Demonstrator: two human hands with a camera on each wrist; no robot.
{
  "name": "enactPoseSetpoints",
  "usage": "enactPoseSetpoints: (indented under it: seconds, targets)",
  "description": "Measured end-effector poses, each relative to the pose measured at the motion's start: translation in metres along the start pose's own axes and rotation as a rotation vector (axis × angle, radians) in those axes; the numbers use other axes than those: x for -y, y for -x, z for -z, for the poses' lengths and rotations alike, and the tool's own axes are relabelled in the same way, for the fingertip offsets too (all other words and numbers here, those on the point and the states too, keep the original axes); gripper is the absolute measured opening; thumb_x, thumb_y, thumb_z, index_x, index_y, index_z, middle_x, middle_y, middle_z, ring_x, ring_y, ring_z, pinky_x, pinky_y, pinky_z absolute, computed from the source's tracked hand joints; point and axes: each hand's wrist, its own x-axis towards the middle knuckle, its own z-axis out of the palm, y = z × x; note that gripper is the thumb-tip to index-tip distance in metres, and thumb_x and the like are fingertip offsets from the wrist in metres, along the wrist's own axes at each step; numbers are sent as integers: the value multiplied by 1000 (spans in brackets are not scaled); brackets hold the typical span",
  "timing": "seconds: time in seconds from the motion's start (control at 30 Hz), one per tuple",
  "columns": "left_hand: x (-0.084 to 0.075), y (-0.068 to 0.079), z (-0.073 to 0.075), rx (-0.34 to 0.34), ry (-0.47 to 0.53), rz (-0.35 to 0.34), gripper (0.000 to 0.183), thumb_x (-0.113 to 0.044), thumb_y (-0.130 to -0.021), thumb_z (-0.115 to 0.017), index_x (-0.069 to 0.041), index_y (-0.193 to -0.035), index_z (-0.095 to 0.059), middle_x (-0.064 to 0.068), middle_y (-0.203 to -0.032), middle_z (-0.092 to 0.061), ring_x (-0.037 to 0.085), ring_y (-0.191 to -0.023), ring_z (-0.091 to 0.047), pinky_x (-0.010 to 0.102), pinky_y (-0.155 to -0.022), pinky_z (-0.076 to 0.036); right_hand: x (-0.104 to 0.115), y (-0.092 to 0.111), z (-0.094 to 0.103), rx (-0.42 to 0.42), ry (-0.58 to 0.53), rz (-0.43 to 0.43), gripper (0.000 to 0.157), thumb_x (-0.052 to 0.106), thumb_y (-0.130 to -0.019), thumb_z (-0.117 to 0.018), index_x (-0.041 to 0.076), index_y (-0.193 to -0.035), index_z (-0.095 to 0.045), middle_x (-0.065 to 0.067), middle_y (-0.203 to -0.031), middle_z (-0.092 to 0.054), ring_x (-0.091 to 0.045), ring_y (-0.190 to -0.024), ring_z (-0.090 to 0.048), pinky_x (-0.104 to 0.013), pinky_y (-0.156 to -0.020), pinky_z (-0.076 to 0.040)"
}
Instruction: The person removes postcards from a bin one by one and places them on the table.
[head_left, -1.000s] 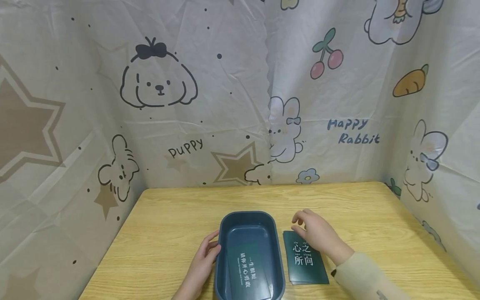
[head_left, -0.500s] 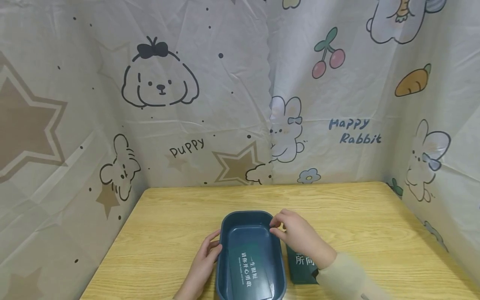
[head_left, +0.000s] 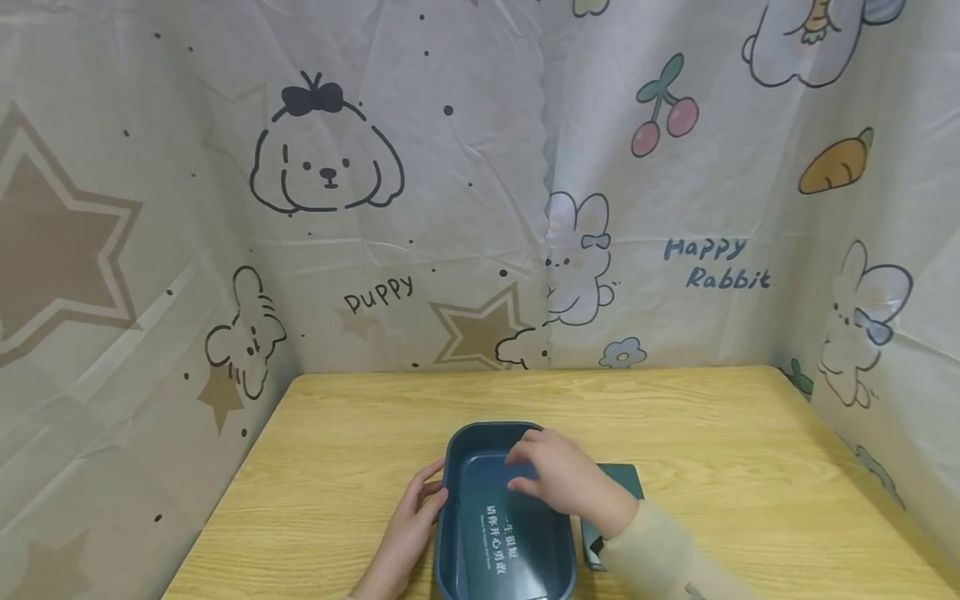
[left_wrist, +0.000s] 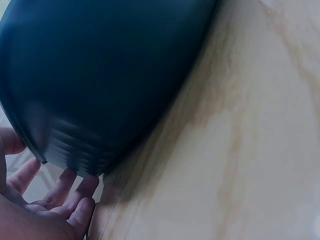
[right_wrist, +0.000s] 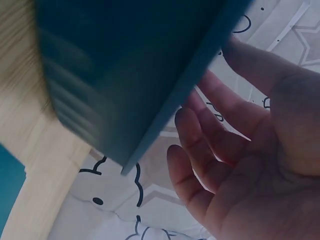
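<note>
A dark blue-green plastic bin (head_left: 570, 575) sits on the table, with a dark green card (head_left: 483, 554) bearing white writing flat inside it. Against the bin's left wall rests my left hand (head_left: 408, 521), its fingertips touching the outside near the rim; the left wrist view shows those fingers (left_wrist: 60, 187) along the wall. Over the bin's right side hovers my right hand (head_left: 570, 475), fingers loosely bent and nothing visible between them. Dark green cards (head_left: 622, 479) lie right of the bin, partly hidden under the right wrist and sleeve.
The wood-grain table (head_left: 360, 433) extends around the bin to its back edge. A cloth curtain (head_left: 465, 167) printed with cartoon puppies and rabbits encloses the back and both sides.
My right hand has moved left, from above the cards on the right to over the bin. The left hand has stayed at the bin's left wall.
</note>
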Motion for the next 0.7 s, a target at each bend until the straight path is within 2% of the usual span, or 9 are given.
enactPoseSetpoints:
  seconds: [0.23,0.33,0.7]
  targets:
    - [1,-2,-1,10,-3,8,49,-28,-109,-51,-16,-156,-43,18,-143,-58,33,-133,-54,53,-107,-50,4,-1,-7,136,-19,-33,37,32,-86,-84,11,-116,-76,-3,-112,-69,-23,-102,-60,-45,-88,-54]
    - [1,-2,-1,11,-4,8,49,-29,-109,-51,-16,-156,-43,18,-143,-58,33,-133,-53,54,-107,-49,5,-2,-11,184,-19,-51,41,34,-86,-84,12,-119,-75,-4,-117,-69,-24,-106,-59,-50,-92,-52]
    - [2,-1,0,6,-2,4,48,-28,-109,-51,-16,-155,-44,18,-142,-59,34,-133,-53,51,-106,-51,5,-5,-17,225,68,-39,48,39,-81,-87,13,-120,-75,-2,-115,-68,-19,-99,-56,-41,-88,-53]
